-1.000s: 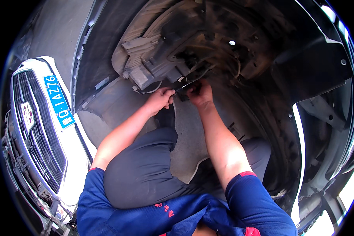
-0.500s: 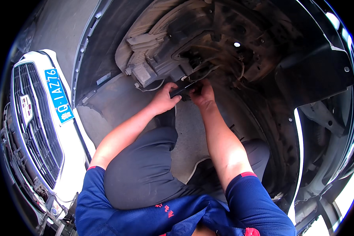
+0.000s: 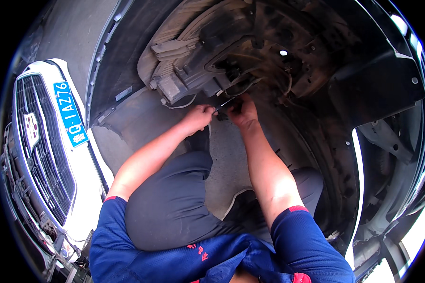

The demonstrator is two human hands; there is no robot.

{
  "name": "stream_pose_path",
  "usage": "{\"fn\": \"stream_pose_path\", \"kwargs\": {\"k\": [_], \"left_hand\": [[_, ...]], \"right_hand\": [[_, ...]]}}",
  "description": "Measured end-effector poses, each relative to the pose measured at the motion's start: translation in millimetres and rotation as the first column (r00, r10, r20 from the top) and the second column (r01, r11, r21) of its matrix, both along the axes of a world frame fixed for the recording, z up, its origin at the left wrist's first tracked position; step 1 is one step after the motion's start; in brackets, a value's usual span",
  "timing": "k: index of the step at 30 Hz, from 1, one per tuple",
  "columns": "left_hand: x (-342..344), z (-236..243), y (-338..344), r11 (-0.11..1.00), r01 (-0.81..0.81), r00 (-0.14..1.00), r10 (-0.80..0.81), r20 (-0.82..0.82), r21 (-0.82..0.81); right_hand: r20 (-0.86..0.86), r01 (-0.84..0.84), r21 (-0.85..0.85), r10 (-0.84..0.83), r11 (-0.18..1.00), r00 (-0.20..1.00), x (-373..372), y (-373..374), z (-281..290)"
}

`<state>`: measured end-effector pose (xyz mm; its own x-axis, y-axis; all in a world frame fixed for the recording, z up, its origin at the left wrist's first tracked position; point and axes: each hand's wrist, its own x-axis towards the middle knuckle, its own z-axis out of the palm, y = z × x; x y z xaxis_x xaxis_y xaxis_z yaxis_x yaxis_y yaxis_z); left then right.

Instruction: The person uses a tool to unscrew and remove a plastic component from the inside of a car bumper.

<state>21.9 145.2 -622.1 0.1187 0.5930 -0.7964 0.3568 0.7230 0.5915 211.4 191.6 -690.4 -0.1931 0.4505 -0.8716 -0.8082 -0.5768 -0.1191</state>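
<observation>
My left hand (image 3: 198,118) is closed round the dark handle of a slim tool that looks like a screwdriver (image 3: 225,103). Its thin metal shaft slants up and right toward my right hand (image 3: 244,113). The fingers of that hand are curled at the shaft's far end, around something dark that I cannot make out. Just beyond both hands, a dusty grey lamp housing (image 3: 172,88) hangs in the car's opened front corner, with a loose wire (image 3: 186,104) below it.
A white car front with a dark grille (image 3: 47,146) and a blue plate (image 3: 71,114) stands at the left. Black curved liner panels (image 3: 378,89) rise at the right. My bent knee (image 3: 170,188) is below my left forearm, over grey floor (image 3: 229,165).
My left hand's fingers have closed further round the tool's handle, covering most of it, and its thumb has turned inward. My right hand has stayed almost where it was.
</observation>
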Motion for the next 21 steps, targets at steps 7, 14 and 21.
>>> {"fn": "stream_pose_path", "kwargs": {"k": [7,14,21], "left_hand": [[-3,-12,-8,0.881,0.087,0.981,0.006,-0.195,0.466],[0,3,4,0.990,0.058,0.995,-0.048,-0.083,0.126],[-3,-4,-5,0.961,0.199,0.978,-0.182,-0.101,0.192]], "right_hand": [[-0.013,0.014,-0.032,-0.015,0.999,1.000,-3,0,8],[-0.025,0.022,-0.027,-0.023,0.999,0.999,-1,0,3],[0.037,-0.055,0.030,0.054,0.998,0.998,2,-7,7]]}}
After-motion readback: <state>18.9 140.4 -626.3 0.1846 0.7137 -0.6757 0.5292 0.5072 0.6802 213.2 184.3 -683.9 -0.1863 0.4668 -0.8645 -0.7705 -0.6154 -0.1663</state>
